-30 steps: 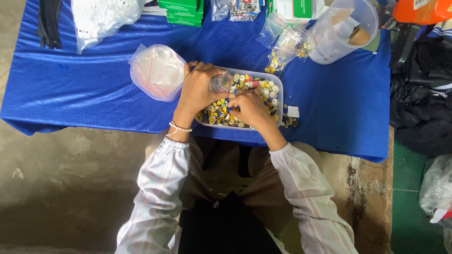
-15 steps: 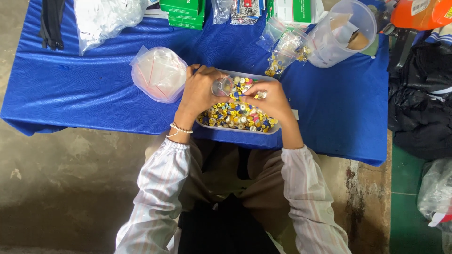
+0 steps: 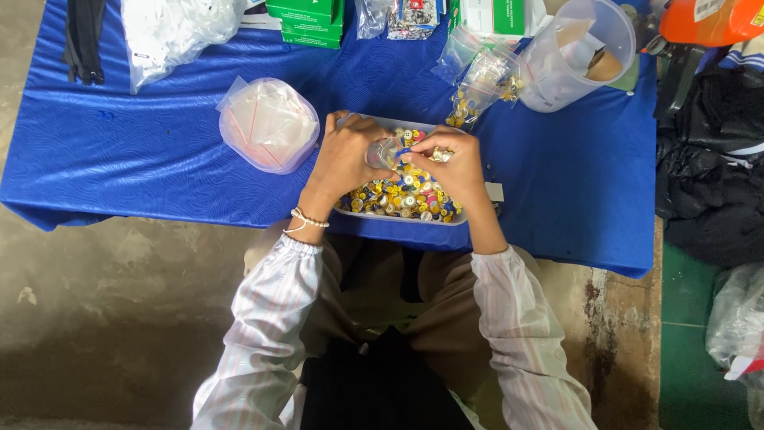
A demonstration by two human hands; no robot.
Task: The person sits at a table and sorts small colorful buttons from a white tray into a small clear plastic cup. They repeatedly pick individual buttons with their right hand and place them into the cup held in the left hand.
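Note:
A white tray (image 3: 402, 217) full of small yellow, blue and white buttons sits at the near edge of a blue-covered table (image 3: 119, 151). My left hand (image 3: 346, 155) holds a small clear plastic bag (image 3: 380, 151) open over the tray. My right hand (image 3: 450, 159) pinches a few small buttons at the bag's mouth, right above the heap. Both wrists rest over the tray; a beaded bracelet circles my left wrist.
A round container of clear zip bags (image 3: 267, 123) stands left of the tray. Behind it lie green boxes (image 3: 306, 20), bags of buttons (image 3: 477, 80), a clear plastic jug (image 3: 577, 52) and a white plastic bag (image 3: 179, 28). Black bags (image 3: 712, 175) lie on the right.
My right hand has come up from the near part of the heap to the bag's mouth with a few buttons. My left hand stays on the bag.

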